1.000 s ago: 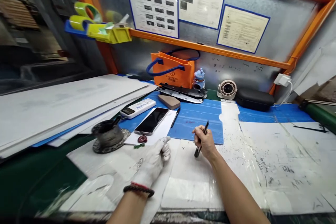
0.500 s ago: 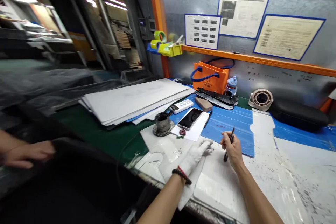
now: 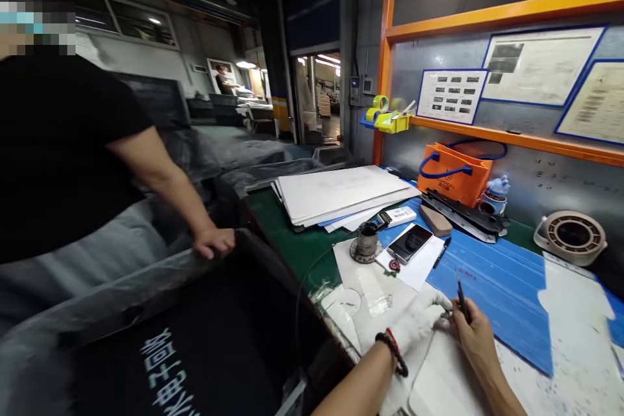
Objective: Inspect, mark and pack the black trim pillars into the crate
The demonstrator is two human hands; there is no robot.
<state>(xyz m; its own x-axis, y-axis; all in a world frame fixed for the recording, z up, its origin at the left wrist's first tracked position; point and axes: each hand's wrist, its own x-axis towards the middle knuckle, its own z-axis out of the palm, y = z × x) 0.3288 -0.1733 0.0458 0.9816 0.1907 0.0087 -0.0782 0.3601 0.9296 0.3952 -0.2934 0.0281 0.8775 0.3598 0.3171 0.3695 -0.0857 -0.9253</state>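
Note:
My right hand (image 3: 474, 338) is bare and closed around a black pen (image 3: 462, 292) that points up and away, resting on a white sheet (image 3: 448, 383) at the bench's near edge. My left hand (image 3: 420, 321) wears a white glove and lies with its fingers stretched flat on the same sheet, fingertips almost touching the right hand. A beaded bracelet circles the left wrist.
A phone (image 3: 410, 244) lies on paper beside a dark ink pot (image 3: 366, 244), a second pen and a stack of white boards (image 3: 341, 192). An orange bag (image 3: 453, 172) stands at the back. At left another person's hand (image 3: 213, 242) grips a plastic-wrapped black box (image 3: 195, 338).
The view has swung far left, bringing the other person and the black box into sight. My hands have stayed together on the white sheet, pen still held.

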